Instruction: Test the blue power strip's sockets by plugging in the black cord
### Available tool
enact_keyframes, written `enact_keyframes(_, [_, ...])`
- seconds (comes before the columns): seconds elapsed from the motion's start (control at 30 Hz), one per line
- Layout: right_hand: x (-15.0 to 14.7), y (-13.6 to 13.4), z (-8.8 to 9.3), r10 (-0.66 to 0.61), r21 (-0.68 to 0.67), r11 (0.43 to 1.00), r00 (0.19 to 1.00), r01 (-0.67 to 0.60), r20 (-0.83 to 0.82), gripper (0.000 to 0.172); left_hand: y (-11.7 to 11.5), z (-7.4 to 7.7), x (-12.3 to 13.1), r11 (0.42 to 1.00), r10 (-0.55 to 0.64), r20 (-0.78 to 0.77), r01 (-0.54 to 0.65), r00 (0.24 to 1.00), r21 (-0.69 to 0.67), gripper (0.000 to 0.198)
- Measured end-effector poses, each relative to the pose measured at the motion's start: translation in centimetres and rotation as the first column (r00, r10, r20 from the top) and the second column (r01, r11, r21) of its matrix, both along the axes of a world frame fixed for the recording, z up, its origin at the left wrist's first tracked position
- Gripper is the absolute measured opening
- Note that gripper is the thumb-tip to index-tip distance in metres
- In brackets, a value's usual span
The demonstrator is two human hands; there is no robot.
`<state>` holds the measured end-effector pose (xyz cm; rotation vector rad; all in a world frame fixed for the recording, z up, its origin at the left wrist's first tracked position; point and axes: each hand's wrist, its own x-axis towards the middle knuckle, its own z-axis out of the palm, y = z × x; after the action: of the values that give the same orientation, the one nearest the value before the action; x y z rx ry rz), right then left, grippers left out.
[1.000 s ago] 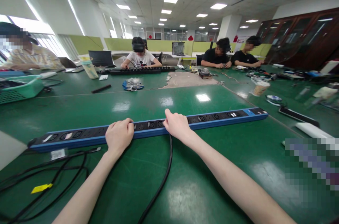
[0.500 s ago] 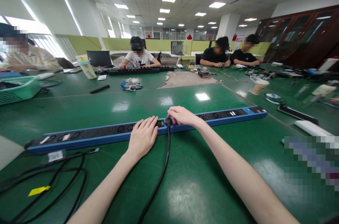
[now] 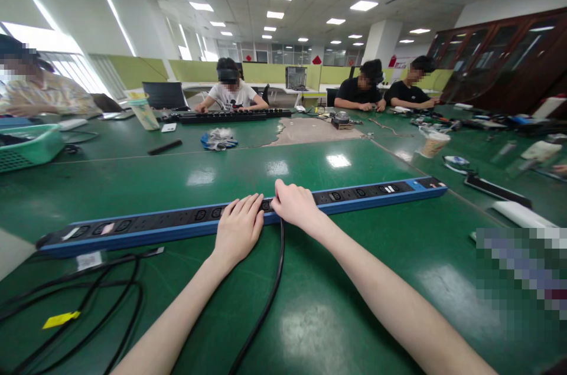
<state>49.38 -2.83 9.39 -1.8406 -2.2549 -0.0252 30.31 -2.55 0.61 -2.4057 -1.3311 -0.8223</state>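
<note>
A long blue-and-black power strip (image 3: 168, 221) lies across the green table, its top lined with black sockets. My left hand (image 3: 239, 227) rests on the middle of it, fingers stretched out together and flat over the top face. Close beside it, my right hand (image 3: 296, 204) is closed over the plug of a black power cord (image 3: 275, 286). The plug itself is hidden under the fingers, at the strip's sockets. From below that hand the cord runs down toward the near table edge.
Loops of black cable (image 3: 137, 298) with a yellow tag (image 3: 61, 320) lie at the lower left. Farther off are a green basket (image 3: 33, 153), gloves (image 3: 219, 139), a lidded cup (image 3: 145, 113) and another cup (image 3: 433, 143). Several people sit around the table.
My right hand has turned and curled over the plug, covering it from view; before, the plug showed beside the fingertips. My left hand has stayed on the strip.
</note>
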Motion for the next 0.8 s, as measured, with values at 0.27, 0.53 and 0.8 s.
enact_keyframes(0.27, [0.7,0.5,0.0,-0.001,-0.004,1.000,0.993,0.000,-0.117,0.018,0.0,0.0,0.1,1.000,0.004,0.006,-0.004,1.000,0.003,0.051])
enact_keyframes(0.53, [4.6,-1.0,6.8,0.048,0.210,0.977,0.940,0.025,-0.338,0.027,0.0,0.0,0.0,1.000,0.000,0.015,0.000,1.000,-0.010,0.052])
enact_keyframes(0.8, [15.5,-1.4,6.0,-0.011,0.111,0.992,0.929,0.056,-0.371,0.026,0.0,0.0,0.1,1.000,0.007,0.010,-0.007,1.000,-0.009,0.051])
